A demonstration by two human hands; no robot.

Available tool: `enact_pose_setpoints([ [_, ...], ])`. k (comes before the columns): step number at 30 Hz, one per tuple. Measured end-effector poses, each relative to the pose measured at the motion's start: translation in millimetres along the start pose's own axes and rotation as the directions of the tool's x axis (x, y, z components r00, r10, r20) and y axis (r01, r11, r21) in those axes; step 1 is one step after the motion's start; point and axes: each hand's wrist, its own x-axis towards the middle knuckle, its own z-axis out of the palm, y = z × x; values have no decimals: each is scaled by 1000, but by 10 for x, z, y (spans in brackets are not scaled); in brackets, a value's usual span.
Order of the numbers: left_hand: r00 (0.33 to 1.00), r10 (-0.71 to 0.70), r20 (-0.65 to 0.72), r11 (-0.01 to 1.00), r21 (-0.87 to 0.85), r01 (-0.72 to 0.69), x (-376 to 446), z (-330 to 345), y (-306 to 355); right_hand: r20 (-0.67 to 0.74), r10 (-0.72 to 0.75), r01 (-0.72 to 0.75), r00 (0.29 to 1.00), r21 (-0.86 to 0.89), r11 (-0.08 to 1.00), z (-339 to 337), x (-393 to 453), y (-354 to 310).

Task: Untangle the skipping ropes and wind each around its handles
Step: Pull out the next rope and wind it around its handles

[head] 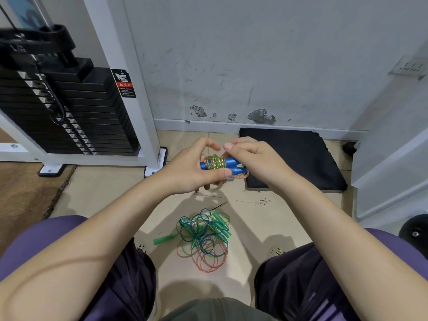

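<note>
Our left hand (185, 170) curls its fingers around the blue handles (225, 163), and our right hand (254, 162) pinches the wound rope (215, 161) on them. At six o'clock, well apart, the tangled ropes (203, 239) lie on open floor (104, 193) between our knees; a black mat (301, 158) borders at three o'clock.

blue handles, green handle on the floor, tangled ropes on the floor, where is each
blue handles (228, 163), head view, on the bare blue barrel right of the wound rope
green handle (162, 239), head view, mid-shaft, left of the pile
tangled ropes (203, 242), head view, middle of the loops
</note>
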Motion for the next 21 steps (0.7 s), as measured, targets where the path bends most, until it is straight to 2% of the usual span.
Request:
enact_pose_setpoints([
  [2, 999, 45, 12, 999, -27, -45, -10, -7, 14, 43, 89, -90, 995, 24, 996, -1, -5, -5],
  [5, 999, 42, 21, 993, -113, -39, -18, 8, 30, 78, 232, -233, 970, 5, 973, -11, 8, -12],
  [8, 999, -1, -41, 979, -205, -7, 2, -11, 40, 182, 168, -202, 969, 188, 961, -7, 5, -7],
  [10, 997, -48, -66, 966, -257, 29, 4, -26, 73, 234, 126, -180, 964, 229, 957, 2, -17, -22],
  [14, 987, -127, -94, 920, -384, 82, 9, -101, 138, 274, 145, -199, 951, 181, 963, 20, -66, -31],
  [18, 985, -170, -3, 870, -469, 149, -18, -189, 182, 212, 160, -191, 964, 135, 972, 25, -99, -51],
  [21, 985, -156, -79, 882, -460, 103, -10, -200, 162, 165, 142, -155, 976, 70, 985, 7, -119, -97],
])
